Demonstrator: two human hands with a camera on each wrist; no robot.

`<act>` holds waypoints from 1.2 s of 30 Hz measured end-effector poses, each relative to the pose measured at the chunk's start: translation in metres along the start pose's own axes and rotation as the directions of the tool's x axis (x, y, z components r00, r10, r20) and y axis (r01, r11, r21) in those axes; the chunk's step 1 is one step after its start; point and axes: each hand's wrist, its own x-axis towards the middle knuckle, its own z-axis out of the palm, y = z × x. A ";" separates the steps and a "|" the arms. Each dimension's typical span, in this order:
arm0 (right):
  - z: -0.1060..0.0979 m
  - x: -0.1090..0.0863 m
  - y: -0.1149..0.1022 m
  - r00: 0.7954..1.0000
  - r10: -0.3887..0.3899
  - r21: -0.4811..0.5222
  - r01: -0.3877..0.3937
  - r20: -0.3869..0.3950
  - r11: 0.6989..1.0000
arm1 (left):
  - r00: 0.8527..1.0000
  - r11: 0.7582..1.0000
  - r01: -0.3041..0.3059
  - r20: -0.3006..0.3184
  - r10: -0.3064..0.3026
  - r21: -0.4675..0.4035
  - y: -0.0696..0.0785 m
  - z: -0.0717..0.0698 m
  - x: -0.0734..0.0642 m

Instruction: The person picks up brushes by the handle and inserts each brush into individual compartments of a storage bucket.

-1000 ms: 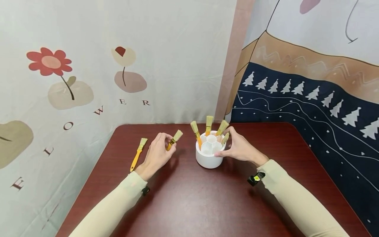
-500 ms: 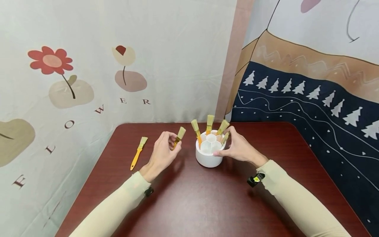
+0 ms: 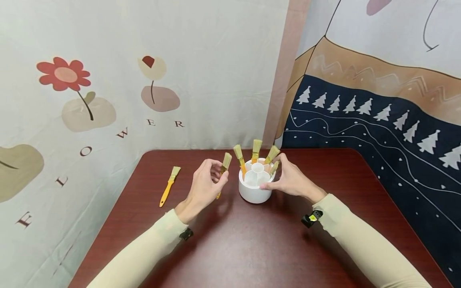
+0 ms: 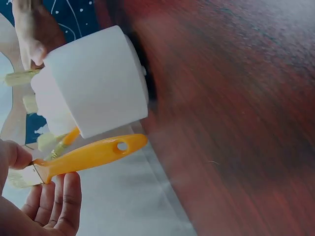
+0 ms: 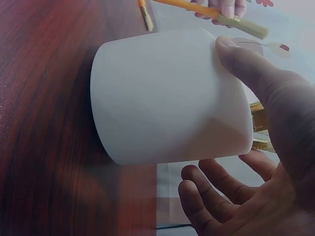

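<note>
My left hand (image 3: 207,182) pinches a paintbrush (image 4: 96,155) near its metal band, bristles up and the orange handle hanging down, just left of a white round holder (image 3: 255,195). The holder stands on the table, divided into compartments around a central ring. Several similar brushes stand in it bristles up, among them one at the left (image 3: 239,157) and one at the back (image 3: 256,149). My right hand (image 3: 293,178) grips the holder's right side, thumb (image 5: 246,59) on the near rim; in the head view its other fingers are partly hidden behind the brushes.
Another orange-handled paintbrush (image 3: 169,187) lies on the dark red table (image 3: 230,248), left of my left hand. Behind the table hang a pale flower-printed cloth (image 3: 216,80) and a dark blue cloth with white trees (image 3: 360,128).
My left hand has moved right toward the holder with its paintbrush, which has turned more upright. My right hand stays on the holder, and the brush on the table lies where it was.
</note>
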 end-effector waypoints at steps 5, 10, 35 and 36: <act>-0.001 0.001 -0.003 1.000 0.011 -0.011 -0.011 0.007 1.000 | 0.999 0.999 -0.020 -0.026 0.019 -0.036 0.007 -0.001 0.002; -0.002 0.000 -0.004 1.000 0.027 -0.021 -0.026 0.010 0.999 | 0.998 0.998 -0.039 -0.047 0.036 -0.058 0.016 0.001 0.005; 0.001 0.001 -0.007 1.000 0.011 -0.044 -0.012 -0.022 0.999 | 0.986 0.980 -0.069 -0.160 0.038 -0.189 0.043 0.011 0.012; 0.001 0.001 -0.007 1.000 0.011 -0.043 -0.012 -0.022 0.999 | 0.986 0.979 -0.073 -0.162 0.041 -0.191 0.043 0.012 0.012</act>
